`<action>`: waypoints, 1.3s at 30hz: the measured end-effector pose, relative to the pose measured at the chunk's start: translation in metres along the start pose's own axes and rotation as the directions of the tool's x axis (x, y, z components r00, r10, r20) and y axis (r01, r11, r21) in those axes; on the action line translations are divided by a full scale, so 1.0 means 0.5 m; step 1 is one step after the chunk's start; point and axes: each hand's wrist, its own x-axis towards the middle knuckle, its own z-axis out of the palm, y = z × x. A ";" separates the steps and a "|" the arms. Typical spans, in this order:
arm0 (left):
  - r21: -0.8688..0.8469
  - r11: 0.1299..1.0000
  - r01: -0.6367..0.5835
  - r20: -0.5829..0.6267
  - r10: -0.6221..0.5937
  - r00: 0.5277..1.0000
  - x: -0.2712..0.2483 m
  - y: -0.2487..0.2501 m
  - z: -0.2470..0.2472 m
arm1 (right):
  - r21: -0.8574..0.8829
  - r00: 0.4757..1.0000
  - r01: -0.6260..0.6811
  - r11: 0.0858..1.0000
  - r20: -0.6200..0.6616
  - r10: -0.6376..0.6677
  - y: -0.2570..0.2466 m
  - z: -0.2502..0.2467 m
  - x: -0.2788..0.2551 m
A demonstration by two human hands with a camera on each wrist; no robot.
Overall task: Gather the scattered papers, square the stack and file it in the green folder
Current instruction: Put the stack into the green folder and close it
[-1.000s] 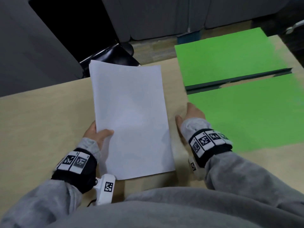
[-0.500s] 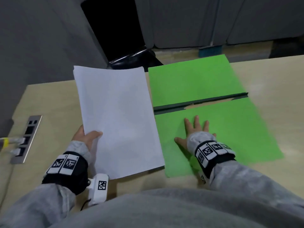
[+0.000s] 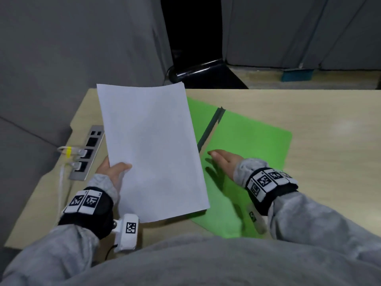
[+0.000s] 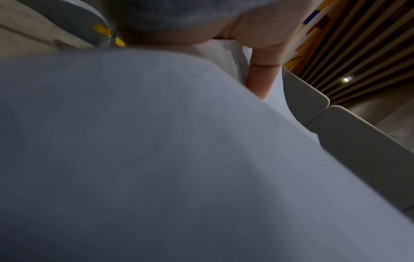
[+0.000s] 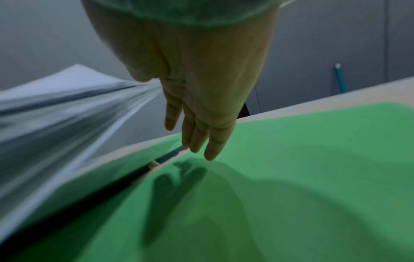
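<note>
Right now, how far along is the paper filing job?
Done: the white paper stack is gathered and looks squared, and the green folder lies open on the tan desk. In hand: the left hand grips the stack above the desk; the right hand hovers flat over the folder. Left: lay the stack inside.

We see bare desk beyond and right of the open green folder, while the paper stack in the left hand overhangs the folder's left half and a socket strip with plugged cables blocks the desk's left edge.
</note>
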 end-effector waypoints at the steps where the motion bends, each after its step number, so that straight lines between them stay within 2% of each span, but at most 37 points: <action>1: -0.003 1.000 0.003 0.002 -0.003 1.000 0.002 -0.003 -0.001 | 0.090 1.000 -0.016 0.996 -0.013 0.017 -0.013 0.011 -0.001; 5: 0.028 1.000 -0.002 0.099 -0.001 0.995 -0.014 0.003 0.032 | 0.429 0.996 0.026 0.903 -0.088 0.014 -0.011 0.050 0.011; 8: 0.073 0.997 -0.028 0.197 0.013 0.980 -0.016 0.001 0.082 | 0.625 0.986 0.012 0.780 -0.138 0.095 0.003 0.038 -0.015; 12: 0.103 0.993 -0.063 0.307 0.028 0.951 -0.028 -0.003 0.159 | 0.697 0.970 0.022 0.717 -0.189 0.154 0.061 0.008 -0.034; 14: 0.236 0.969 -0.069 0.366 -0.022 0.930 -0.025 -0.013 0.195 | 0.706 0.948 0.026 0.708 -0.242 0.207 0.103 -0.003 -0.035; 16: 0.419 0.905 -0.069 0.387 -0.109 0.916 -0.023 -0.027 0.225 | 0.696 0.925 0.021 0.718 -0.286 0.250 0.139 -0.011 -0.044; 18: 0.502 0.857 -0.113 0.379 -0.101 0.920 -0.030 -0.039 0.243 | 0.688 0.911 -0.002 0.726 -0.298 0.285 0.181 -0.017 -0.052; 19: 0.576 0.794 -0.193 0.405 -0.073 0.911 -0.033 -0.044 0.244 | 0.688 0.907 -0.023 0.726 -0.291 0.304 0.198 -0.021 -0.056; 20: 0.696 0.653 -0.298 0.457 -0.084 0.885 -0.042 -0.044 0.245 | 0.687 0.902 -0.043 0.725 -0.285 0.323 0.219 -0.027 -0.058; 22: 0.838 0.326 -0.438 0.516 -0.211 0.831 -0.053 -0.058 0.236 | 0.677 0.886 -0.093 0.730 -0.278 0.370 0.252 -0.036 -0.060; 23: 0.866 0.223 -0.447 0.496 -0.269 0.826 -0.059 -0.068 0.231 | 0.670 0.879 -0.122 0.732 -0.270 0.394 0.266 -0.040 -0.060; 25: 0.901 0.136 -0.412 0.434 -0.338 0.835 -0.069 -0.081 0.228 | 0.655 0.867 -0.175 0.735 -0.252 0.431 0.287 -0.049 -0.054; 28: 0.936 0.127 -0.330 0.352 -0.402 0.845 -0.090 -0.085 0.236 | 0.589 0.858 -0.247 0.769 -0.235 0.456 0.300 -0.058 -0.041; 30: 0.950 0.170 -0.262 0.310 -0.427 0.849 -0.104 -0.077 0.246 | 0.528 0.868 -0.248 0.812 -0.251 0.428 0.298 -0.059 -0.031; 32: 0.942 0.247 -0.229 0.318 -0.428 0.846 -0.122 -0.070 0.255 | 0.493 0.893 -0.223 0.841 -0.242 0.379 0.288 -0.056 -0.021; 34: 0.928 0.301 -0.218 0.335 -0.422 0.842 -0.137 -0.065 0.254 | 0.448 0.906 -0.253 0.858 -0.201 0.372 0.276 -0.056 -0.009; 36: 0.930 0.305 -0.206 0.325 -0.419 0.848 -0.140 -0.069 0.244 | 0.390 0.904 -0.303 0.870 -0.171 0.392 0.266 -0.055 0.003; 39: 0.932 0.320 -0.171 0.304 -0.429 0.851 -0.127 -0.082 0.232 | 0.315 0.908 -0.310 0.897 -0.180 0.378 0.249 -0.050 0.019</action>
